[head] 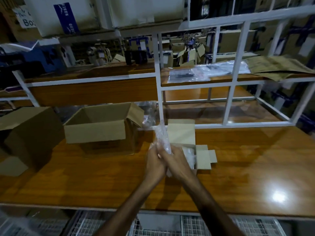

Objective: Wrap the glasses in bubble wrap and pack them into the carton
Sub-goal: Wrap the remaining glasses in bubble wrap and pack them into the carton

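My left hand (156, 163) and my right hand (176, 160) are pressed together over the middle of the wooden table (247, 167), both gripping a bundle of clear bubble wrap (162, 135) that sticks up between them. What lies inside the wrap is hidden. Just right of my hands lies a small open carton (202, 156) with its flaps spread and something pale and wrapped inside. A larger open carton (102, 126) stands to the left, behind my hands.
Another brown carton (29, 133) sits at the far left. A white metal shelf frame (159, 79) rises behind the cartons, carrying plastic bags (196, 74) and flat cardboard (276, 68). A wire mesh basket (187, 225) hangs below the table's front edge.
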Available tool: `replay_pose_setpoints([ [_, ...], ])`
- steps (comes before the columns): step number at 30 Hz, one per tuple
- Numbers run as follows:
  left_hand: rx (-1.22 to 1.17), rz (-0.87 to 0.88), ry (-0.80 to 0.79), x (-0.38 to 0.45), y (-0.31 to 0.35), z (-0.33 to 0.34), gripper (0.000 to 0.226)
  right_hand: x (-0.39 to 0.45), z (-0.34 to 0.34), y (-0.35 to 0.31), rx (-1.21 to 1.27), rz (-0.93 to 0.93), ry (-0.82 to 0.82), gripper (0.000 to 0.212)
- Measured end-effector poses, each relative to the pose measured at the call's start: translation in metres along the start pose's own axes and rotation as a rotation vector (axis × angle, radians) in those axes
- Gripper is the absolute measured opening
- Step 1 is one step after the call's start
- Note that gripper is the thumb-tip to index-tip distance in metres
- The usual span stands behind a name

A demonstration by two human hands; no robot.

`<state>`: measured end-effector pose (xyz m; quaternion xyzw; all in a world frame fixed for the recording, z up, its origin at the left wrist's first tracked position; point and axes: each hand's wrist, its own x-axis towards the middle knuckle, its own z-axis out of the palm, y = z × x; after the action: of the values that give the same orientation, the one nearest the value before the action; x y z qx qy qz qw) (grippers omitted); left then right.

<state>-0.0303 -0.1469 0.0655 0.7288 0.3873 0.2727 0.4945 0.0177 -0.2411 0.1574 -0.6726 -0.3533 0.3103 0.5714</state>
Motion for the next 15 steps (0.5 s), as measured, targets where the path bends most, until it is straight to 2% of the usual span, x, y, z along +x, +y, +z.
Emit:
replay_pose_setpoints([
  [1, 0.070, -0.054, -0.074, -0.005, 0.008, 0.009, 0.027, -0.003, -0.001, 0.004, -0.031, 0.007, -0.010, 0.066],
  [2, 0.233, -0.029, 0.021, -0.025, 0.029, 0.009, 0.029, -0.003, -0.003, 0.010, -0.050, -0.004, -0.024, 0.044],
  [3, 0.046, -0.047, 0.060, -0.044, 0.050, -0.002, 0.027, 0.000, -0.007, 0.020, -0.036, 0.015, -0.004, 0.036],
  [4, -0.206, -0.098, -0.031, -0.039, 0.046, 0.007, 0.022, 0.000, -0.009, 0.021, 0.018, 0.059, 0.031, 0.035],
  [5, -0.206, 0.058, -0.033, -0.043, 0.050, 0.013, 0.020, 0.001, -0.013, 0.024, 0.098, 0.101, 0.067, 0.036],
  [6, -0.204, 0.131, 0.048, -0.041, 0.049, -0.001, 0.021, 0.000, -0.017, 0.025, 0.175, 0.117, 0.097, 0.037],
  [8, -0.222, 0.207, 0.026, -0.036, 0.034, -0.014, 0.019, -0.003, -0.022, 0.027, 0.329, 0.140, 0.087, 0.035],
  [10, -0.147, 0.268, -0.065, -0.036, 0.027, -0.013, 0.031, -0.005, -0.020, 0.031, 0.464, 0.137, 0.024, 0.033],
  [13, 0.131, 0.272, -0.120, -0.033, 0.014, -0.020, 0.069, -0.012, 0.000, 0.037, 0.616, 0.138, -0.094, 0.034],
  [15, 0.212, 0.234, -0.131, -0.037, 0.009, -0.027, 0.077, -0.014, 0.016, 0.043, 0.665, 0.174, -0.121, 0.038],
])
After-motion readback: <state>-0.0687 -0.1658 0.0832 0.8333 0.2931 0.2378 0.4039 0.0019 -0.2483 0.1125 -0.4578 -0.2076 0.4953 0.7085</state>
